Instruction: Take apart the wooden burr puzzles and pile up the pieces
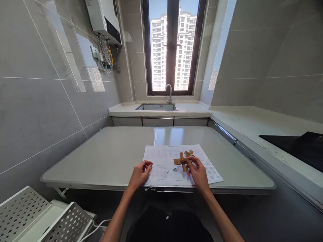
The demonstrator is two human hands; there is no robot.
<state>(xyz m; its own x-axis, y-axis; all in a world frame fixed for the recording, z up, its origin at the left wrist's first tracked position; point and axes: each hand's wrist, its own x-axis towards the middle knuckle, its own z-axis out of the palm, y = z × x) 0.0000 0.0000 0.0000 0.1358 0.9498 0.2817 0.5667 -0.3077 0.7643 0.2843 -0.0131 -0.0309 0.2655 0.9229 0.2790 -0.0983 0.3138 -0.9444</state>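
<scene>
Grey wall tiles are closing in a narrow kitchen, and a pale worktop [106, 158] is running from the near edge toward a sink [156, 107] under the far window [173, 47]. On the near middle of that worktop a printed sheet [164, 161] is lying flat, and a wooden puzzle [183, 160] of crossed, notched bars is sitting over its right half.

The right hand [199, 173] is reaching in from the near side and pinching the puzzle between thumb and fingertips, so the puzzle is lying just far and slightly left of the grip, touching it. One bar is running left to right and another near to far, with a further piece angled at the far right (whether it is locked into the cross or only leaning on it is hard to tell at this size).

The left hand [140, 174] is resting on the left edge of the sheet, fingers curled loosely and holding nothing, near the puzzle but apart from it; the right hand is plainly the nearer.

A dark hob [292, 148] is sitting well apart on the right counter, a perforated white rack [32, 215] is standing near left, and nothing is standing between the hands.
</scene>
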